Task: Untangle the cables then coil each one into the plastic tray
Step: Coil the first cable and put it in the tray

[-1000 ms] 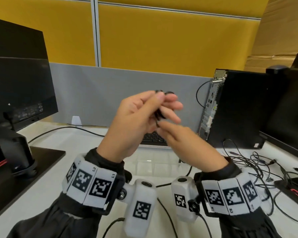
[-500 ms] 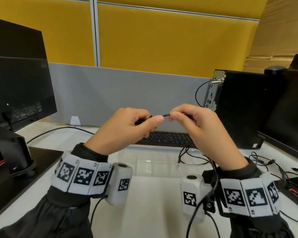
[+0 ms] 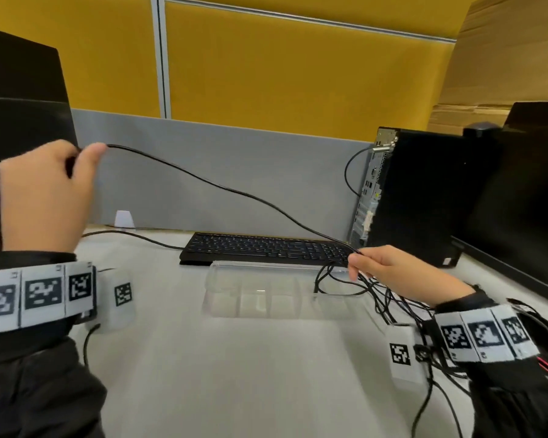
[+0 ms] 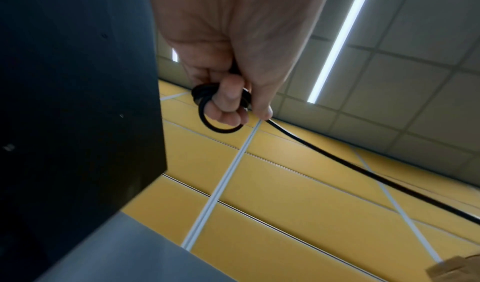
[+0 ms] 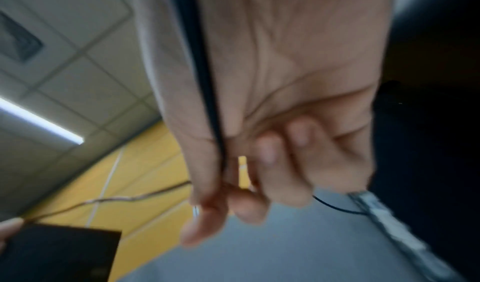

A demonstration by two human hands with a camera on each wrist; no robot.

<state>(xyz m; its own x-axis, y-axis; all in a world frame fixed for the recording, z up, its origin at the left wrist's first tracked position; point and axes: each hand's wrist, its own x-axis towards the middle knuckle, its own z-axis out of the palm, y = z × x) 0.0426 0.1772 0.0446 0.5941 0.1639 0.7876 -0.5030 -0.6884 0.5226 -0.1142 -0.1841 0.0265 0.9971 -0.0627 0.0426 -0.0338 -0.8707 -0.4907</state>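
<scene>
A thin black cable (image 3: 222, 184) stretches in the air between my two hands. My left hand (image 3: 45, 191) is raised at the left and grips small black loops of the cable (image 4: 221, 111) wound round its fingers. My right hand (image 3: 389, 273) is low at the right, by the keyboard's end, and pinches the same cable (image 5: 207, 80) between thumb and fingers. From there the cable drops into a tangle of black cables (image 3: 389, 298) on the desk. A clear plastic tray (image 3: 234, 298) lies in front of the keyboard; one cable loop hangs over its right end.
A black keyboard (image 3: 266, 248) lies behind the tray. A black computer tower (image 3: 424, 197) and a monitor (image 3: 525, 200) stand at the right, another monitor (image 3: 23, 121) at the left. A grey and yellow partition (image 3: 234, 153) closes the back.
My hands were close together at mid-height. They have now pulled far apart, the left one up to the left and the right one down to the right, drawing the cable out between them.
</scene>
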